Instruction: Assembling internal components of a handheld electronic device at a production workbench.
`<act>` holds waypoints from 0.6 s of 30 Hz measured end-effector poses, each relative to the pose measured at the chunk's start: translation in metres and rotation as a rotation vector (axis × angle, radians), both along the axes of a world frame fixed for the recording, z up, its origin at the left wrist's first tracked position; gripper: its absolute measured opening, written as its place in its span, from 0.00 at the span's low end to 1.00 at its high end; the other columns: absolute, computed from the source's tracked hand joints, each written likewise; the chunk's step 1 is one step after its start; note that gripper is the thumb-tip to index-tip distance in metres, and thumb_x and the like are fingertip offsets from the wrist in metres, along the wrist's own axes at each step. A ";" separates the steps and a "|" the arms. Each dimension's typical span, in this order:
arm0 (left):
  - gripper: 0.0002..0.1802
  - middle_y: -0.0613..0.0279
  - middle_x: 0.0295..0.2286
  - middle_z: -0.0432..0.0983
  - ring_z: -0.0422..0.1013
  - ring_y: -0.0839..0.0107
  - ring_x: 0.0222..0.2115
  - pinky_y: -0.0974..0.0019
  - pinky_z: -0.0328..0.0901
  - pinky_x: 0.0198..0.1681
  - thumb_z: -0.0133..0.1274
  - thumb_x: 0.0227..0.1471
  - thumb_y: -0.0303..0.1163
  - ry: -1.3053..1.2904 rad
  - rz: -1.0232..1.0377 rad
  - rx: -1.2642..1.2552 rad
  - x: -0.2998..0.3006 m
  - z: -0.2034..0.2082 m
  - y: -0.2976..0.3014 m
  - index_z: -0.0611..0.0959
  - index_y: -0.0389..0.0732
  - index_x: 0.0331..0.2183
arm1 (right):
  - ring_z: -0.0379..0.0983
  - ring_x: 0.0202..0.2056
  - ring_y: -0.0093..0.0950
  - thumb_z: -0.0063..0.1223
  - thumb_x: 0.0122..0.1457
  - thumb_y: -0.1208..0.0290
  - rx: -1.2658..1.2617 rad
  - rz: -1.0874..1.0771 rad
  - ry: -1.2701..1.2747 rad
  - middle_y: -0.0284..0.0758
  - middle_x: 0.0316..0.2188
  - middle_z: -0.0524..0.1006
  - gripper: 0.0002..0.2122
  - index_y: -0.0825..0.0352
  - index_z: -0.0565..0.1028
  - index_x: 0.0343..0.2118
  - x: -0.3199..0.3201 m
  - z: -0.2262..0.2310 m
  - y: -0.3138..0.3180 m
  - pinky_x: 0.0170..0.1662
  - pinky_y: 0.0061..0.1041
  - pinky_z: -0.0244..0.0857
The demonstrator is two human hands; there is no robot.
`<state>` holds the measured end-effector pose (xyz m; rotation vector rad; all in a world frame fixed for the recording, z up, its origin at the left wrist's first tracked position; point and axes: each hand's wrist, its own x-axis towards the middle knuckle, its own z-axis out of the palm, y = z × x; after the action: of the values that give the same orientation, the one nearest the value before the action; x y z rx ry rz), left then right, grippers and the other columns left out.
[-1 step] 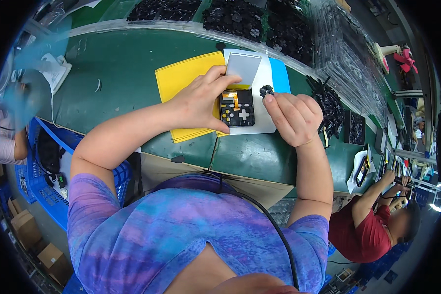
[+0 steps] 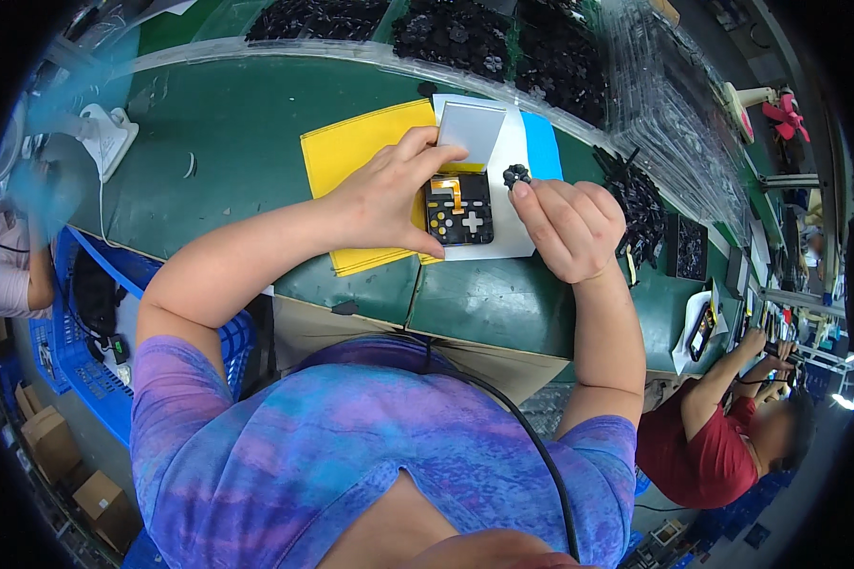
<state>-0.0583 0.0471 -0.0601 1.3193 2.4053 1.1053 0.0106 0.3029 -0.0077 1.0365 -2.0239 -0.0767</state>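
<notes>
The right hand (image 2: 569, 228) is now lifting off the white sheet (image 2: 503, 242), pinching a black button (image 2: 516, 175) above centre; the left hand (image 2: 389, 199) is still gripping the board (image 2: 458, 209), centre frame.

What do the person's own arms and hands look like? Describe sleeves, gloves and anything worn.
Both arms are bare from the short sleeves down. The left hand and right hand wear no gloves, and no rings, watch or wrist strap can be seen. The shirt is a tie-dye mix of purple, blue and teal, with short sleeves ending at the upper arms. A thin black cable runs across the chest.
</notes>
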 end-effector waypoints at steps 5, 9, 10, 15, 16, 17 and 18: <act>0.61 0.45 0.57 0.57 0.63 0.41 0.56 0.48 0.62 0.60 0.78 0.27 0.43 0.017 0.003 0.014 -0.004 -0.003 -0.001 0.63 0.47 0.61 | 0.72 0.24 0.24 0.65 0.46 0.77 -0.175 -0.033 -0.184 0.28 0.25 0.76 0.13 0.64 0.82 0.37 -0.004 -0.010 0.001 0.30 0.24 0.65; 0.62 0.46 0.56 0.58 0.65 0.41 0.54 0.48 0.63 0.58 0.79 0.25 0.41 0.065 -0.020 0.067 -0.005 -0.006 0.001 0.63 0.45 0.61 | 0.69 0.20 0.24 0.66 0.47 0.78 -0.837 -0.107 -1.091 0.32 0.20 0.73 0.05 0.66 0.82 0.29 -0.002 -0.015 -0.023 0.25 0.25 0.63; 0.61 0.47 0.56 0.58 0.65 0.41 0.53 0.48 0.64 0.58 0.79 0.25 0.41 0.081 -0.021 0.080 -0.004 -0.006 0.002 0.64 0.45 0.61 | 0.70 0.20 0.24 0.64 0.49 0.78 -0.737 -0.110 -1.139 0.33 0.21 0.75 0.04 0.67 0.81 0.28 -0.003 -0.017 -0.024 0.25 0.25 0.64; 0.60 0.50 0.55 0.59 0.66 0.43 0.53 0.49 0.64 0.58 0.79 0.26 0.40 0.126 -0.018 0.097 -0.002 -0.008 0.005 0.65 0.45 0.60 | 0.73 0.22 0.31 0.63 0.51 0.75 -0.479 -0.178 -1.153 0.34 0.21 0.76 0.02 0.65 0.81 0.28 -0.004 -0.028 -0.039 0.28 0.32 0.66; 0.60 0.50 0.55 0.59 0.66 0.43 0.53 0.49 0.64 0.58 0.79 0.26 0.40 0.123 -0.017 0.096 -0.001 -0.007 0.005 0.65 0.45 0.60 | 0.73 0.22 0.32 0.63 0.51 0.74 -0.425 -0.209 -1.097 0.34 0.20 0.76 0.02 0.65 0.81 0.27 -0.003 -0.029 -0.041 0.29 0.33 0.66; 0.59 0.50 0.55 0.59 0.66 0.44 0.53 0.49 0.64 0.57 0.78 0.26 0.40 0.125 -0.020 0.102 -0.001 -0.007 0.005 0.65 0.45 0.60 | 0.73 0.22 0.32 0.63 0.51 0.74 -0.426 -0.209 -1.101 0.34 0.20 0.76 0.02 0.65 0.81 0.27 -0.003 -0.031 -0.043 0.29 0.33 0.66; 0.59 0.50 0.55 0.59 0.66 0.44 0.53 0.49 0.64 0.57 0.78 0.27 0.40 0.127 -0.023 0.109 -0.001 -0.007 0.005 0.65 0.45 0.60 | 0.73 0.23 0.33 0.64 0.50 0.73 -0.387 -0.219 -1.042 0.34 0.21 0.75 0.03 0.64 0.81 0.27 -0.003 -0.032 -0.044 0.30 0.34 0.65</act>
<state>-0.0598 0.0522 -0.0669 1.4911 2.4423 1.1956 0.0075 0.2591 -0.0396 0.6274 -2.8913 0.8733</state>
